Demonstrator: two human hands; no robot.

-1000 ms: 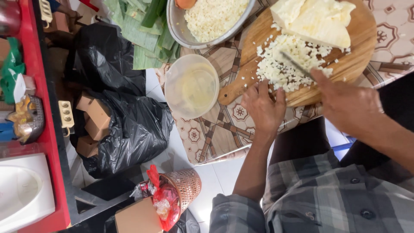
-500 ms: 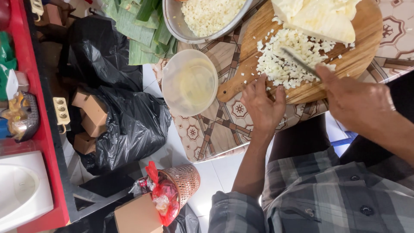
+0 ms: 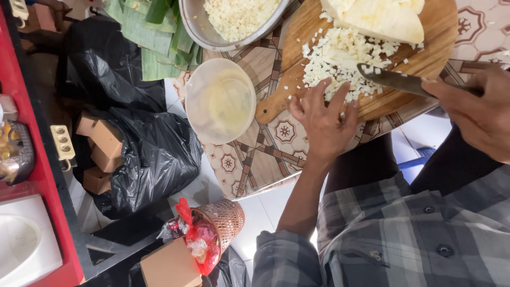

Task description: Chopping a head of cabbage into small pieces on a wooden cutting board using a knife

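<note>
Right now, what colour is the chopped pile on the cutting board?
Creamy white chopped pile, on the brown wooden cutting board; head view.

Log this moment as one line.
left hand: fingertips at chopped cabbage pile | right hand: holds knife above pile | wooden cutting board | plastic bowl beside

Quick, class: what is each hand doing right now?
Left hand: open, fingers spread at the heap of chopped white pieces.
Right hand: closed on the dark-bladed knife.

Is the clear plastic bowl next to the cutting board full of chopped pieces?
No, the clear plastic bowl looks empty; the chopped pieces sit in the metal bowl and on the cutting board.
</note>
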